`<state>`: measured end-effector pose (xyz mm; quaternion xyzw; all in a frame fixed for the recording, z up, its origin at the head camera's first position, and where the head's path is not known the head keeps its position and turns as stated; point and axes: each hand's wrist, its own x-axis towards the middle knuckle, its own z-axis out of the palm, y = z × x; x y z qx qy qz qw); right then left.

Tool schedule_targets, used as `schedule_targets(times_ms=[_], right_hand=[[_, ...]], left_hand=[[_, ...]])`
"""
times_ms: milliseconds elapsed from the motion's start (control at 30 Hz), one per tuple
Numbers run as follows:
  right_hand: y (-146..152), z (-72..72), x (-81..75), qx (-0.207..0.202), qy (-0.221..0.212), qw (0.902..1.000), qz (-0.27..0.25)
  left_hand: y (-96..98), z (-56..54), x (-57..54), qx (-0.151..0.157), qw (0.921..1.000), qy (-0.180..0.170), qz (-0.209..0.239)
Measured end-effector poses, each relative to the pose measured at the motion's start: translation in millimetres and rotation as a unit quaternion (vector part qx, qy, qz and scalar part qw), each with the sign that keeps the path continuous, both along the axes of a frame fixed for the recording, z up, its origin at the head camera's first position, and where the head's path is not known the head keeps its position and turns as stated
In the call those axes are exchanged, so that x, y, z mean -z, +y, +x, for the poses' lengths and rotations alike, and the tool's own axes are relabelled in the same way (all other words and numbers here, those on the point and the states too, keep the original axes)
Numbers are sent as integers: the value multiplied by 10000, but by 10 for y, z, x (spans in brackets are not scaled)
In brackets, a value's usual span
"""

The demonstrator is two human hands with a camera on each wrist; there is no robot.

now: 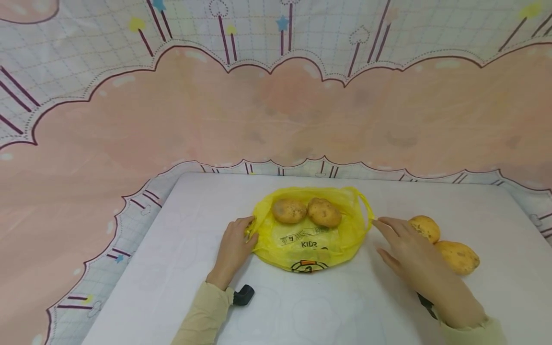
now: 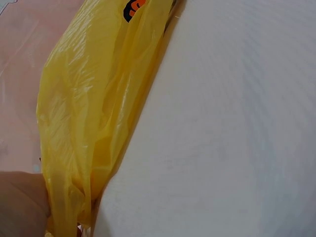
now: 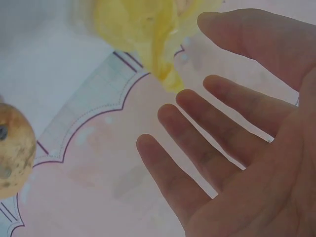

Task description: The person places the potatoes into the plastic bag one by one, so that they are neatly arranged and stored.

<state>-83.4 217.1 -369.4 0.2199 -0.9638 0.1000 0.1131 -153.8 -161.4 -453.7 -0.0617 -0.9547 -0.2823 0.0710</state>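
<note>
A yellow plastic bag (image 1: 302,244) lies spread on the white table with its mouth open. Inside it are two potatoes, one on the left (image 1: 289,211) and one on the right (image 1: 324,212), side by side. My left hand (image 1: 235,244) grips the bag's left edge; in the left wrist view the gathered yellow plastic (image 2: 84,123) runs down to the hand. My right hand (image 1: 416,258), fingers spread and nearly straight, is by the bag's right handle loop (image 1: 366,211). The right wrist view shows the palm (image 3: 247,163) with nothing held.
Beside and partly behind my right hand lie two more potatoes, a farther one (image 1: 426,228) and a nearer one (image 1: 458,258). A black strap piece (image 1: 244,295) sticks out at my left wrist. The white table (image 1: 284,311) meets a patterned cloth backdrop (image 1: 276,120) at its far edge.
</note>
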Motion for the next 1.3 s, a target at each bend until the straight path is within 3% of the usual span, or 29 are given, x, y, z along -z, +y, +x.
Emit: schedule_targets(times_ms=[267, 567, 867, 1100, 1300], right_hand=[[164, 61, 1, 89, -42, 9999, 100], [375, 123, 71, -152, 378, 9991, 78], [555, 176, 206, 161, 45, 9998, 80], [668, 205, 272, 624, -594, 9959, 287], [770, 217, 357, 543, -111, 9984, 128]], left_hand=[[6, 1, -8, -25, 10000, -46, -27], [-3, 16, -3, -18, 10000, 20, -37], [5, 12, 9, 1, 10000, 44, 38], [6, 13, 9, 3, 10000, 60, -53], [2, 18, 11, -26, 10000, 21, -49]])
